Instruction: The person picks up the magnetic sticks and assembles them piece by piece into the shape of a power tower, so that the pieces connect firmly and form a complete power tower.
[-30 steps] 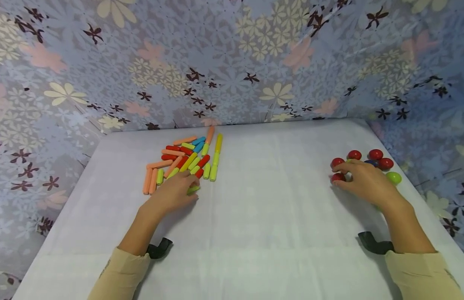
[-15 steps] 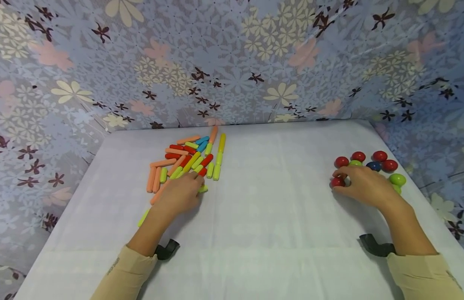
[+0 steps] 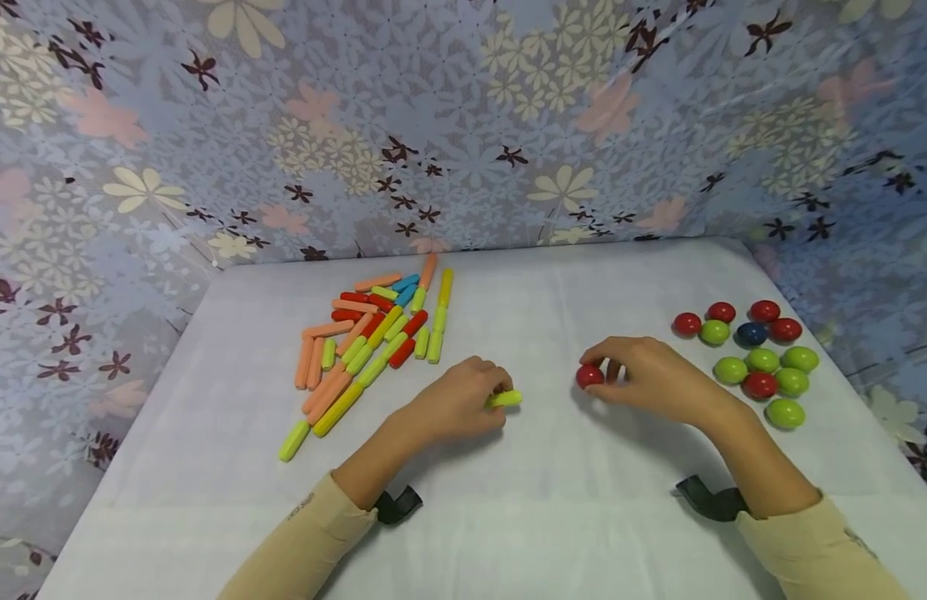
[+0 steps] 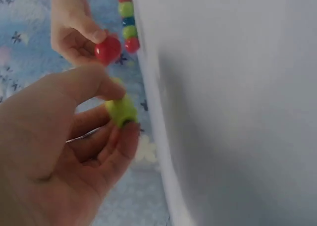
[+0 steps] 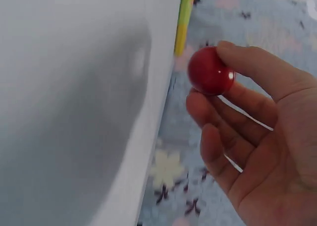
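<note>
Well left of the held red ball [image 3: 589, 377], coloured sticks [image 3: 383, 327] lie in a loose group on the white table [image 3: 538, 525]. Closer in on the ball's left, the left hand [image 3: 463, 402] pinches a short yellow-green stick [image 3: 506, 399]; its long axis runs roughly left to right, with its free end towards the ball and a gap between them. The right hand [image 3: 647, 372] is the nearer one, pinching the ball from its right side. Farther right of the ball sit loose green, red and blue balls [image 3: 762, 361].
</note>
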Action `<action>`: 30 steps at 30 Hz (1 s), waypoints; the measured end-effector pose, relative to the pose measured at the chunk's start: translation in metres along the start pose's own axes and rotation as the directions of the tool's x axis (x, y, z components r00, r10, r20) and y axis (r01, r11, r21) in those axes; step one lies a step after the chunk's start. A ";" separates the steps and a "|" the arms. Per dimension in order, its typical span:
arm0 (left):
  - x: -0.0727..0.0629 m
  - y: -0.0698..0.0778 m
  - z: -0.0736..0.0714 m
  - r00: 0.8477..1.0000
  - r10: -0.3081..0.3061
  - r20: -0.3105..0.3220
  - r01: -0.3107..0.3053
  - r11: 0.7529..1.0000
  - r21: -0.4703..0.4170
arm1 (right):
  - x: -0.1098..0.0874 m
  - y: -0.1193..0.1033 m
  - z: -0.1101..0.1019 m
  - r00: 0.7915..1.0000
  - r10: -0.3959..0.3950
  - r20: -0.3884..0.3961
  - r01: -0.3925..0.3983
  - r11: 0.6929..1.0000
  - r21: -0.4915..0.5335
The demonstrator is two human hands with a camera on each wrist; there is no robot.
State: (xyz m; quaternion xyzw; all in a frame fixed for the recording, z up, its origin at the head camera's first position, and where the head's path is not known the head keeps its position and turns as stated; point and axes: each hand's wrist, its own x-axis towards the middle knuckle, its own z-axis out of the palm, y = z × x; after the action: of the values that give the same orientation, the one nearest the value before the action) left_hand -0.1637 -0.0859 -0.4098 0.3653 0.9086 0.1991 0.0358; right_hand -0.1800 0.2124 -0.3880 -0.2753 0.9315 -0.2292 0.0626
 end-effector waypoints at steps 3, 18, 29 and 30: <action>0.002 0.004 0.006 1.000 -0.008 -0.019 0.007 0.999 -0.041 | 0.002 -0.013 0.009 0.998 -0.069 -0.003 0.069 0.997 0.040; -0.001 0.015 0.010 0.998 0.046 -0.043 -0.049 0.997 -0.053 | 0.003 -0.036 0.034 0.977 -0.210 -0.043 0.214 0.962 0.173; 0.000 0.007 0.013 0.994 -0.033 0.106 0.078 0.888 -0.454 | 0.005 0.006 0.005 0.976 0.064 -0.207 -0.048 0.996 0.079; 0.000 0.006 0.014 0.992 -0.037 0.121 0.093 0.866 -0.492 | 0.003 0.015 -0.001 0.961 0.127 -0.247 -0.119 0.992 0.047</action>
State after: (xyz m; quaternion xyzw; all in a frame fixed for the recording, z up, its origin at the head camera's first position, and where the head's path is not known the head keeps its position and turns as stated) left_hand -0.1567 -0.0778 -0.4201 0.3232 0.8354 0.4046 0.1841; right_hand -0.1898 0.2223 -0.3939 -0.1849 0.9435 -0.2725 -0.0367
